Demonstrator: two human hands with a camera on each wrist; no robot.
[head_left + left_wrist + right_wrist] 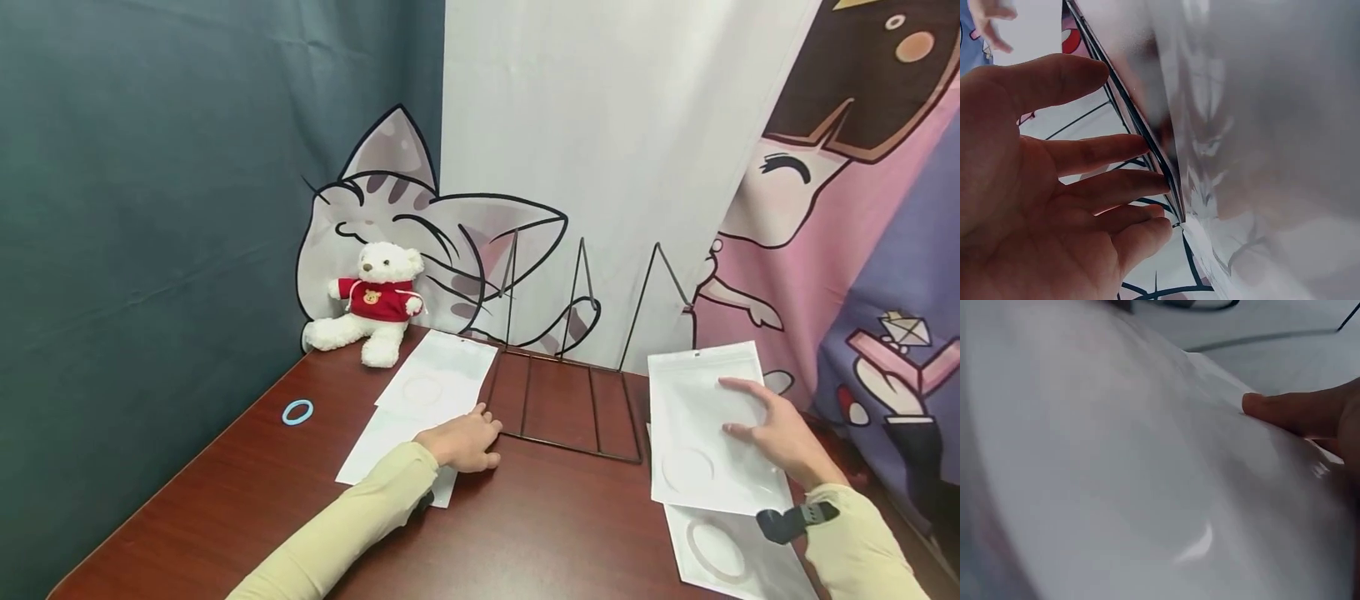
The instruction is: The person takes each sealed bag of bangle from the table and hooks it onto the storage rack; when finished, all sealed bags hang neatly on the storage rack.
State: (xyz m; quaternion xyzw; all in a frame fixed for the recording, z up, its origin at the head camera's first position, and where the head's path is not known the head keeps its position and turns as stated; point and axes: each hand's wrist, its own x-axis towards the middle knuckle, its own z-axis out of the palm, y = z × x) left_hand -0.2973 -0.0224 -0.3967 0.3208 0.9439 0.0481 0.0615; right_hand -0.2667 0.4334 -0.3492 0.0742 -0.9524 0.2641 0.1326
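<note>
My right hand (787,437) holds a white plastic pouch (697,442) at its right edge. The pouch has a hang hole and a faint ring outline. In the right wrist view the thumb (1285,409) lies on its edge; the other fingers are mostly hidden. Beneath it lies a second white pouch (716,550) with a ring mark. My left hand (465,440) is over the right edge of the white pouches (431,379) on the left, near the front corner of a dark wire rack (570,450). Its fingers (1110,187) are loosely extended with nothing gripped.
A white teddy bear (380,292) in a red hoodie sits at the back left corner of the brown table (525,533). A blue ring (297,412) lies near the left edge. The rack's upright wires (573,292) rise by the printed curtain (622,108).
</note>
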